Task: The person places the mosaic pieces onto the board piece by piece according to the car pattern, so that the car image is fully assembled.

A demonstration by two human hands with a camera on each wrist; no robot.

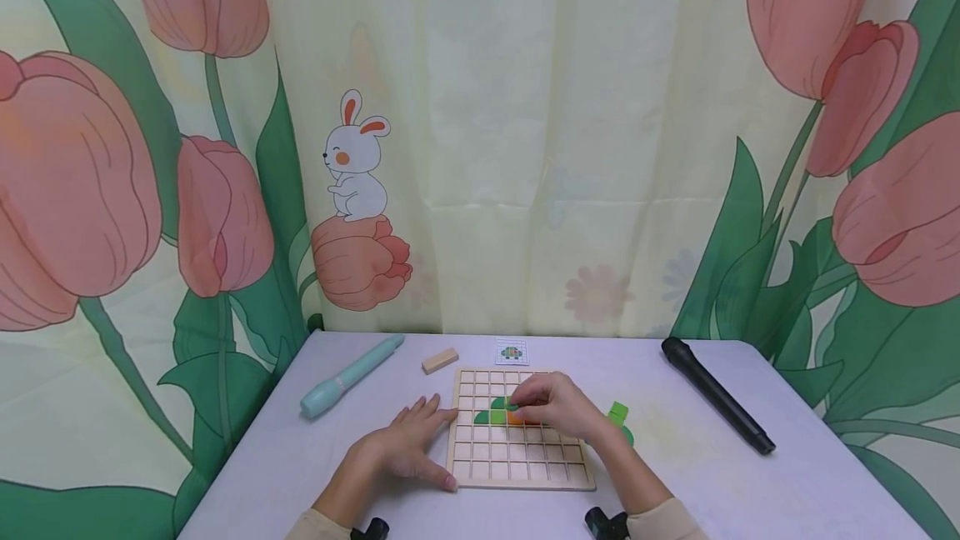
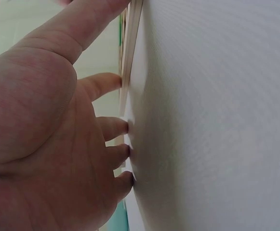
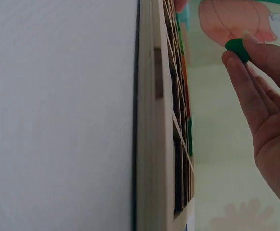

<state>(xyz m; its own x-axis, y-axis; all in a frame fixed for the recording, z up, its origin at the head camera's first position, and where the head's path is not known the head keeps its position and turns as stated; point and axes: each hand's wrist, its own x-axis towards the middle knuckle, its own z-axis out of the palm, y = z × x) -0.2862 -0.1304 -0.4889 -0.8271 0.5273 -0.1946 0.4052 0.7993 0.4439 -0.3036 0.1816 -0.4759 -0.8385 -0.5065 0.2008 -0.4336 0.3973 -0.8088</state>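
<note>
A wooden grid board [image 1: 517, 473] lies on the pale table, with green pieces [image 1: 489, 417] and an orange piece [image 1: 516, 419] set in its upper middle cells. My right hand [image 1: 551, 405] hovers over those cells and pinches a small green piece [image 3: 237, 49] between thumb and fingertips. In the right wrist view the board's edge [image 3: 152, 144] runs upright, with that hand just off it. My left hand [image 1: 408, 444] lies flat on the table, its fingers spread and touching the board's left edge [image 2: 130, 53].
A teal marker [image 1: 348, 375] lies at the far left, a wooden block [image 1: 439, 361] and a small pattern card [image 1: 512, 352] behind the board, and a black stick [image 1: 716, 394] at the right. Loose green pieces [image 1: 618, 417] sit right of the board. A tulip curtain hangs behind.
</note>
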